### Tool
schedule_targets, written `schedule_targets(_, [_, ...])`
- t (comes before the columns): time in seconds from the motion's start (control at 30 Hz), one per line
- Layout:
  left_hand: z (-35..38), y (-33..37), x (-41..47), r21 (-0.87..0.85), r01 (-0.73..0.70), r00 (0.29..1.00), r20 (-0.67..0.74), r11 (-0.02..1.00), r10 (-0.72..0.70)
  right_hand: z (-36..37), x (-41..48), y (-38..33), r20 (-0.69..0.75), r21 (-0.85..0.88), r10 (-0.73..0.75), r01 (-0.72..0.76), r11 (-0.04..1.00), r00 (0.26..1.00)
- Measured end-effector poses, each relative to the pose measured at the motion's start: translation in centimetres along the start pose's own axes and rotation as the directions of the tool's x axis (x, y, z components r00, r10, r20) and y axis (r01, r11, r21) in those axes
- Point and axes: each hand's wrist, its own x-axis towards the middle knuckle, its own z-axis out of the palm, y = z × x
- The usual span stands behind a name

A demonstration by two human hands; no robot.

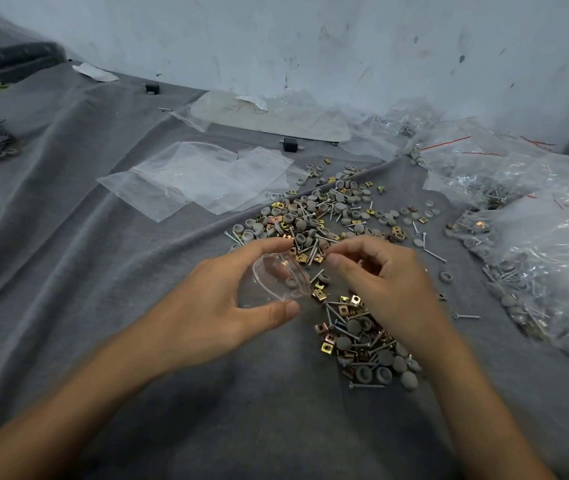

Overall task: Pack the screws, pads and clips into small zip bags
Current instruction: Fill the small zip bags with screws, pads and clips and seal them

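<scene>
Left hand (227,299) grips the small zip bag (276,278), mouth open and facing right — toward the right hand (387,278) just beside it, fingers curled; whether they pinch a part is unclear. The hardware pile (321,216) lies just beyond both.

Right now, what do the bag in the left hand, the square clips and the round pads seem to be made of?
The small zip bag: thin clear plastic film, glossy, see-through with bright glints. The clips: likely plated metal, shiny yellow-gold. The pads: matte grey, probably plastic or rubber; I cannot tell which.
</scene>
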Motion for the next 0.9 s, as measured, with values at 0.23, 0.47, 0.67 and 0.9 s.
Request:
schedule_targets(0.23, [0.0,0.1,0.0,0.016,0.011,1.0,0.012,1.0,-0.011,1.9,0.0,0.4,0.106,-0.629,0.161,-0.059,0.775,0.981])
schedule_targets(0.47, [-0.1,0.1,-0.1,0.002,0.018,1.0,0.008,1.0,-0.018,1.4,0.2,0.6,0.13,-0.51,0.153,-0.066,0.858,0.98])
schedule_targets(0.67, [-0.2,0.2,-0.1,0.009,0.021,1.0,0.009,1.0,-0.021,0.6,0.3,0.8,0.066,-0.313,0.121,-0.094,0.945,0.991])
schedule_targets(0.9, [-0.1,0.2,-0.1,0.026,0.025,1.0,0.017,0.999,-0.025,0.5,0.4,1.3,-0.036,-0.516,0.076,-0.084,0.852,0.996])
